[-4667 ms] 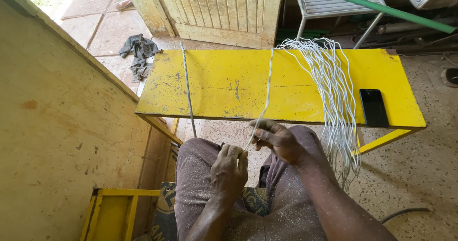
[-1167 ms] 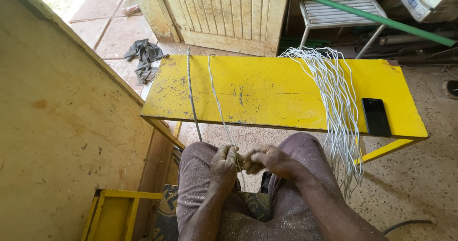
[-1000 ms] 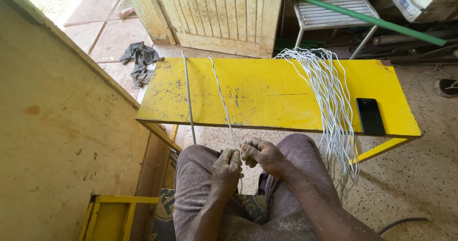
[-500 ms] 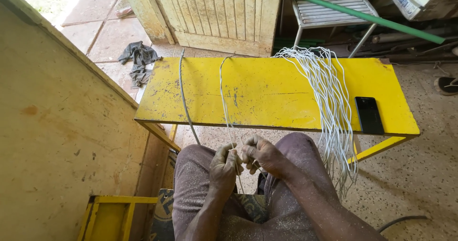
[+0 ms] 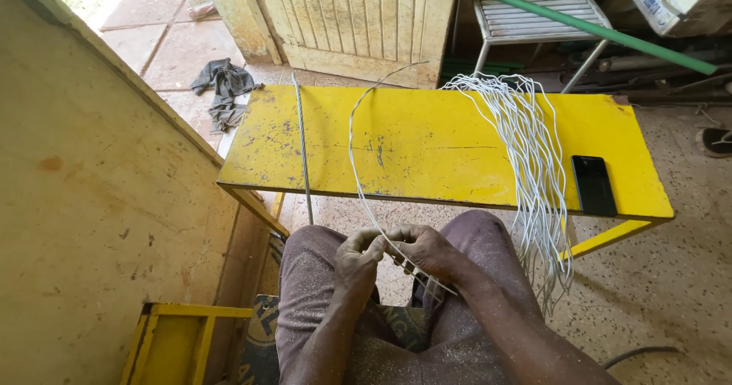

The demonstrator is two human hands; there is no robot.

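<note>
**A:** What are the hands doing?

**B:** Both meet above the knees of a seated person, seen from a head camera looking down. The left hand [image 5: 358,257] is curled almost into a fist, thumb and forefinger pinched on a thin white wire [image 5: 353,145]. The right hand [image 5: 427,251] is curled too, fingers closed over the same wire just beside the left, the two hands touching.

**A:** Where does the wire go?

**B:** From the hands it rises, crosses the front edge of a yellow bench [image 5: 427,145] and arcs over the benchtop, its free end curving toward the far edge. A short end pokes out below the right hand, toward the lap.

**A:** What else is there?

**B:** A thick bundle of similar white wires [image 5: 534,156] lies across the right part of the bench and hangs off its front edge. A black phone [image 5: 593,184] lies flat beside the bundle. A separate twisted strand [image 5: 302,149] runs straight across the left part of the bench. Beyond the bench are a wooden door [image 5: 358,15] and a dark rag [image 5: 223,88] on the paving.

**A:** How should this be handled well?

**B:** My judgement — keep both pinches close together so the wire bends where intended, and keep the long free end clear of the hanging bundle. The free end is springy, so a firm, steady grip would help.
</note>
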